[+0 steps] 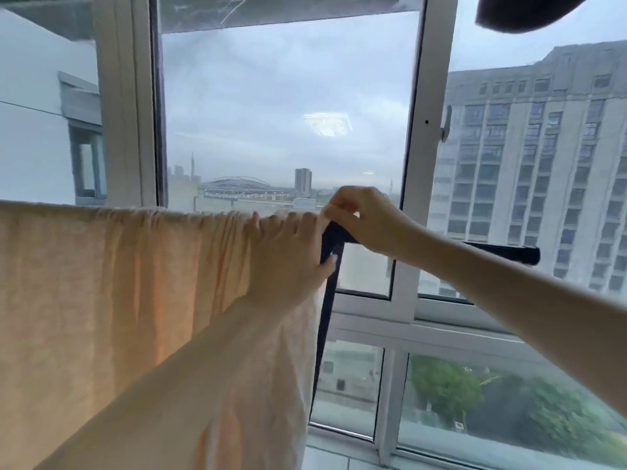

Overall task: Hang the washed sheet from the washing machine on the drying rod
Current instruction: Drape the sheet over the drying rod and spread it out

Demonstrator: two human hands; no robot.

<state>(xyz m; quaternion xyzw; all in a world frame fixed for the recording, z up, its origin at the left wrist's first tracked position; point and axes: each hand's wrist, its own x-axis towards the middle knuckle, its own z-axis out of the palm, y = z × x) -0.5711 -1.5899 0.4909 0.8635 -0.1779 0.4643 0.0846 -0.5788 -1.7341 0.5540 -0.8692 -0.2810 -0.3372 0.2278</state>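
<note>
Sheet (101, 283) is hanging over the rod (502, 252). I am pinching its bunched edge with my right hand (366, 218); left hand (288, 252) is lying open. Next, spreading toward the bare right end.

Sheet draped on the rod by the window

The peach sheet (101, 283) hangs over the dark rod (502, 253). The left hand (288, 256) lies on its bunched right edge; the right hand (364, 220) pinches the top there.

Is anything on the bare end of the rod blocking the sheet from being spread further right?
Nothing visible. The sheet ends at the left hand; beyond the right hand the rod is bare to its tip.
</note>
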